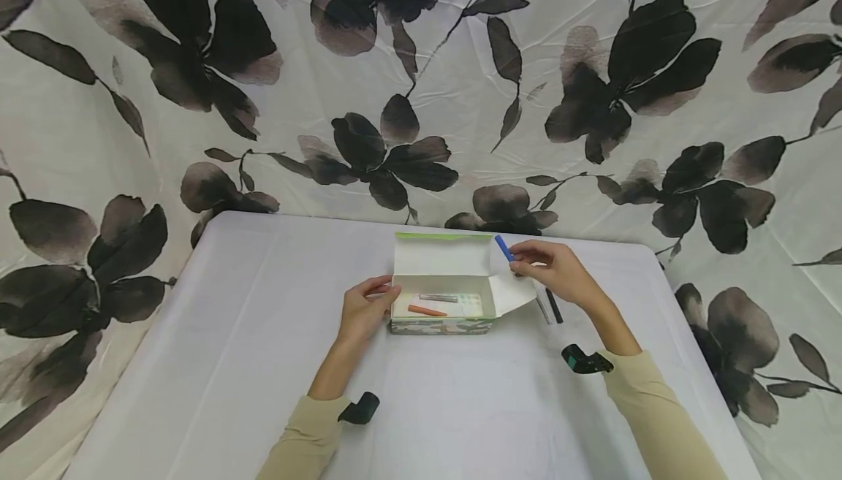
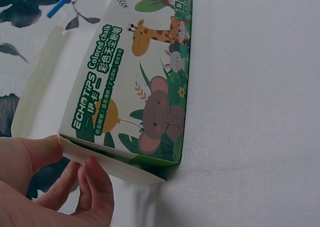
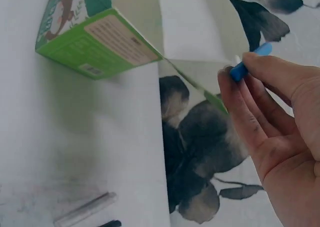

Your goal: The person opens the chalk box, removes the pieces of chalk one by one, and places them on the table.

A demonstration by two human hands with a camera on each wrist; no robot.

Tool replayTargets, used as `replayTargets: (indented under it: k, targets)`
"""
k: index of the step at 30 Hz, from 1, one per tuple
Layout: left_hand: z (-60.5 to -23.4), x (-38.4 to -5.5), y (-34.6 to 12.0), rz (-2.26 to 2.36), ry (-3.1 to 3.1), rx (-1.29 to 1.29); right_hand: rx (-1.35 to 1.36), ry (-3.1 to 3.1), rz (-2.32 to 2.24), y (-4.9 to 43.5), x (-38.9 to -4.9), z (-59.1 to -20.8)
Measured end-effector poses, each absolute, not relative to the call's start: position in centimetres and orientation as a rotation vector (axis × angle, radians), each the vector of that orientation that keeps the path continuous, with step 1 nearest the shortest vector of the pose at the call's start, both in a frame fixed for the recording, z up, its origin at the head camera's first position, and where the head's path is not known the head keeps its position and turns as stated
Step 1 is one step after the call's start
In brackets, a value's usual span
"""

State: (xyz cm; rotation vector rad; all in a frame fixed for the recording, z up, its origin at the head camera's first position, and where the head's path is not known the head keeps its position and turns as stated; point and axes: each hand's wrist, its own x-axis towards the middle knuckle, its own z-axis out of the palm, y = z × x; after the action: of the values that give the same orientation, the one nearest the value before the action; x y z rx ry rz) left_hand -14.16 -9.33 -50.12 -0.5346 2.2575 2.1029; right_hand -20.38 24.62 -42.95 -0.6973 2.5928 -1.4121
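A chalk box (image 1: 442, 327) with a printed animal front (image 2: 155, 97) stands with its lid (image 1: 442, 255) and right side flap (image 1: 513, 294) spread out. My left hand (image 1: 364, 312) pinches the flap at the box's left end, thumb on one side and fingers on the other. Beyond the box's right end, my right hand (image 1: 552, 268) pinches a blue chalk stick (image 1: 503, 248) between thumb and fingertips, raised and tilted. Inside the box lie an orange stick (image 1: 427, 310) and a greyish stick (image 1: 438, 298) on a pale patterned sheet.
On the white table (image 1: 263, 363), right of the box, lie a black stick (image 1: 555, 306) and a pale grey stick (image 1: 543, 307). A floral cloth (image 1: 487, 115) hangs behind the table's far edge.
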Motion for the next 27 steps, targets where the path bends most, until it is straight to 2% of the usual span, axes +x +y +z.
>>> replayTargets:
  k: [18, 27]
  targets:
    - [-50.2, -14.3, -9.4, 2.116, 2.249, -0.530, -0.293, 2.519, -1.671, 30.0, -19.3, -45.3]
    - [-50.1, -14.3, -9.3, 2.077, 2.275, -0.533, -0.103, 2.587, -1.582, 31.7, -17.9, -47.6]
